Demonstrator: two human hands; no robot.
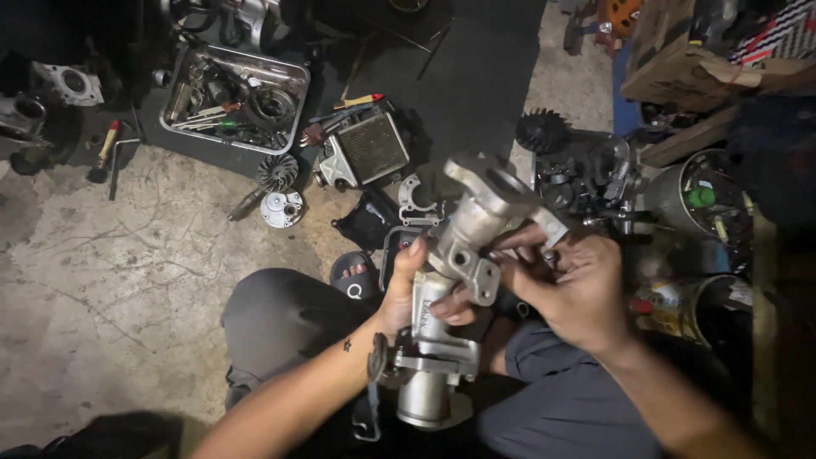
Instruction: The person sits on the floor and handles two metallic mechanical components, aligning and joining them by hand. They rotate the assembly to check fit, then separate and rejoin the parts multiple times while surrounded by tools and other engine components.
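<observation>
Held above the lap, between both knees: a long cast-aluminium housing (455, 280), flanged mouth tilted up and away, round lower end pointing back toward the body. Left hand (408, 293) wrapped around the middle of the casting, thumb up along its side, grip pressed firmly on the metal. Right hand (578, 289) at the upper flange, fingertips pinching something small there; too blurred to say what.

Risk, as a judgement: heavy, smooth, probably oily metal carried by one hand only. A slip of the left grip, and the housing drops onto the sandalled foot (355, 274) just below, or onto the concrete floor (110, 280), chipping a flange. A small part let go from the right fingertips likely vanishes among the clutter.

Further out: a black plastic cover (367, 223) and a thin gasket (416, 202) near the foot, a finned block (367, 149), a small gear (277, 172), a metal tray (183, 81) of tools, tins (671, 191) at the right.
</observation>
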